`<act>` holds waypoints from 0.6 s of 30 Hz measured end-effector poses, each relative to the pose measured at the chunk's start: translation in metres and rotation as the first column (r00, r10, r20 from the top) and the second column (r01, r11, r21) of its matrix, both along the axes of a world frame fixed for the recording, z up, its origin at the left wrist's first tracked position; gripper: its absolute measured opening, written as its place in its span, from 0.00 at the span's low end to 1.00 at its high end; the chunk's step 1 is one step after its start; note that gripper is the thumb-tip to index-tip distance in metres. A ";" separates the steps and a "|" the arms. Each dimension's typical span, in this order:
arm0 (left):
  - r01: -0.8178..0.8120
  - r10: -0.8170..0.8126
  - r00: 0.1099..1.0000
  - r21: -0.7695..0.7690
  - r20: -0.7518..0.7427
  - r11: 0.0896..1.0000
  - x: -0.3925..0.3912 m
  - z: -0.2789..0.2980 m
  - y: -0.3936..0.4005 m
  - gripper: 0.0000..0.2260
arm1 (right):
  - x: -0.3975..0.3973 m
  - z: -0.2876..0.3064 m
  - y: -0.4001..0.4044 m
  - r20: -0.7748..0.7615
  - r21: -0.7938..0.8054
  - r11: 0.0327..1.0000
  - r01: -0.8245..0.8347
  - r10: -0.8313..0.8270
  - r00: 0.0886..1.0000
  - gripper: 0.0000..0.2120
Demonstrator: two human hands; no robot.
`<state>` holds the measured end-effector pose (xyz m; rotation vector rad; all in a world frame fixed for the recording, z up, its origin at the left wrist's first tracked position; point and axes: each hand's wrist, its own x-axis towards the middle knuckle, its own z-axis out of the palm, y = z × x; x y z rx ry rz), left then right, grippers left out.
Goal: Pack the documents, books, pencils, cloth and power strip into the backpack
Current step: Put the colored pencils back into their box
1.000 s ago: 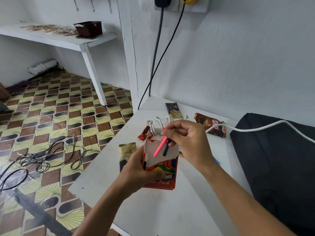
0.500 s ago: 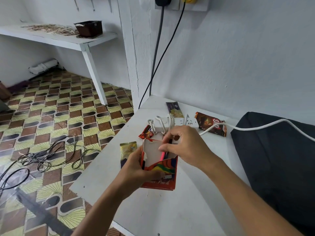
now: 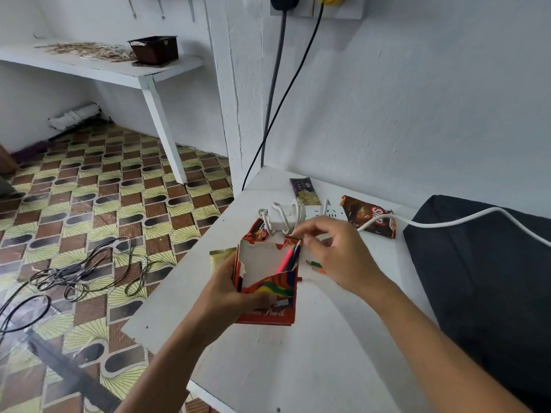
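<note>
Step in hand: we judge we are loading loose pencils into their box before it goes to the backpack (image 3: 489, 281).
Left hand (image 3: 235, 296): clenched around the lower left of the pencil box (image 3: 268, 281), holding it upright over the bench (image 3: 298, 368) with its torn open mouth facing up and away from us.
Right hand (image 3: 337, 257): released, fingers loosely spread, hovering just right of the box mouth and grasping nothing that we can see.
Pencils in the box (image 3: 290, 257): a pink one and a dark one stand inside, leaning toward the right wall, tips up.
Loose pencils (image 3: 316, 265): a green and an orange one lie flat on the bench just under our right hand, to the right of the box; their long axis runs from upper left to lower right.
Nearer hand: the right, almost above them; the left is busy with the box.
Next move, as we judge it: drop the right hand, pinch across the shafts, turn them upright for the mouth.
Power strip (image 3: 316, 211): beyond the box, its white cord (image 3: 447, 223) running over the backpack on the right.
</note>
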<state>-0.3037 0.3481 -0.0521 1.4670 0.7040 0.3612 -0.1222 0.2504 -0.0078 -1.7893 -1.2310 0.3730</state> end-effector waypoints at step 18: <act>-0.117 0.117 0.993 -0.019 0.008 0.993 -0.007 -0.010 0.016 0.47 | -0.011 -0.058 0.018 0.293 -0.539 0.842 -0.023 0.213 0.932 0.04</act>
